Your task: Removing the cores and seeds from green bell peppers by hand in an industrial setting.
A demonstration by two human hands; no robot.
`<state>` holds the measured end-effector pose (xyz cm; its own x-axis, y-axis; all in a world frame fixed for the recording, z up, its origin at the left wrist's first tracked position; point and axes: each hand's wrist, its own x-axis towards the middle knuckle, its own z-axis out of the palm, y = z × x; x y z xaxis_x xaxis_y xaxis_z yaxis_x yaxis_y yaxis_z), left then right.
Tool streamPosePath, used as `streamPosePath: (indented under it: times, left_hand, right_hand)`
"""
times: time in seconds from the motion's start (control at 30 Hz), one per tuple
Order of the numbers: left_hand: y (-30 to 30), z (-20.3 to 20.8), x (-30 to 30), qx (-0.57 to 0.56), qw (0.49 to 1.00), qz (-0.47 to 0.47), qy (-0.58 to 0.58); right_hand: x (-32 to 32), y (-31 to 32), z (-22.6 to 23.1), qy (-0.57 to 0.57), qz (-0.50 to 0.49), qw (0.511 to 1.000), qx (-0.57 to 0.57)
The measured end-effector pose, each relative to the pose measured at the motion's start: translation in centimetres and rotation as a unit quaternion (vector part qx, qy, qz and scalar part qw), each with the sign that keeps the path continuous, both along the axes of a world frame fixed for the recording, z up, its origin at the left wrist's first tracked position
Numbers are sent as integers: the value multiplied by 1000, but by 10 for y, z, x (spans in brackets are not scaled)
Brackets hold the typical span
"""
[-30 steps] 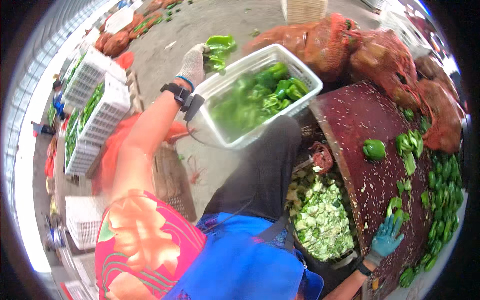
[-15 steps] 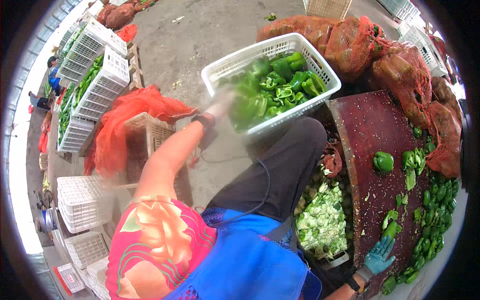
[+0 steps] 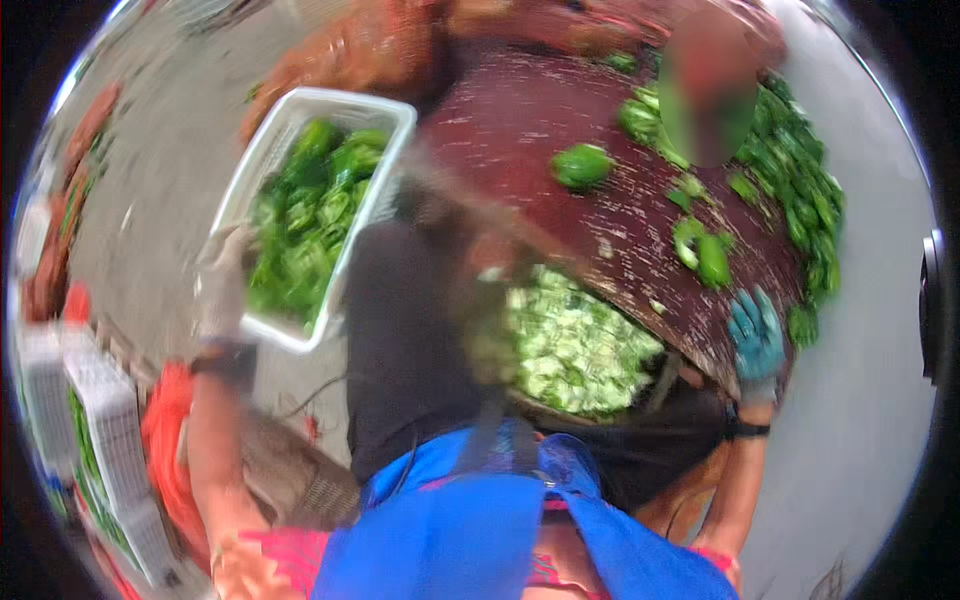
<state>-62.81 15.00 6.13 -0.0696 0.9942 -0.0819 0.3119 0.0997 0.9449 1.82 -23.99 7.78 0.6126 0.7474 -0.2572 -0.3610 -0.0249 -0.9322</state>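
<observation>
My left hand (image 3: 226, 275), in a pale glove and smeared by motion, is at the left edge of a white plastic crate (image 3: 238, 205); its fingers cannot be made out. Inside the crate lie green bell peppers (image 3: 322, 215), some of them cut open. My right hand (image 3: 757, 335), in a teal-stained glove, rests on the dark red board (image 3: 500, 130) with its fingers apart and nothing in them. Just beyond its fingertips lies a green pepper (image 3: 712, 260) with a pale cut piece beside it. Farther off on the board sits a whole bell pepper (image 3: 582, 166).
A container of pale green pepper trimmings (image 3: 580, 350) stands between my legs, beside the board. Many green peppers (image 3: 800, 200) line the board's right edge. Orange-red mesh sacks (image 3: 345, 65) lie beyond the crate. White crates (image 3: 105, 430) and red netting (image 3: 170, 430) are at the left.
The whole view has swung toward the right and blurred. My left hand has gone from over the peppers to the crate's left edge. My right hand now lies apart from the pepper.
</observation>
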Motion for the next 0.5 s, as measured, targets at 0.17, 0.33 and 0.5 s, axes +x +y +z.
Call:
streamPosePath:
  times: [0.17,0.33,0.5]
  left_hand:
    - [13,49,126,18,978,-197,-60]
    - [-32,87,301,111,863,-484,95]
    - [-73,18,441,395,651,-631,147]
  right_hand:
    - [7,-16,-7,25,-119,991,54]
    - [4,15,-20,38,-203,976,69]
    - [-4,50,-45,83,-115,990,0]
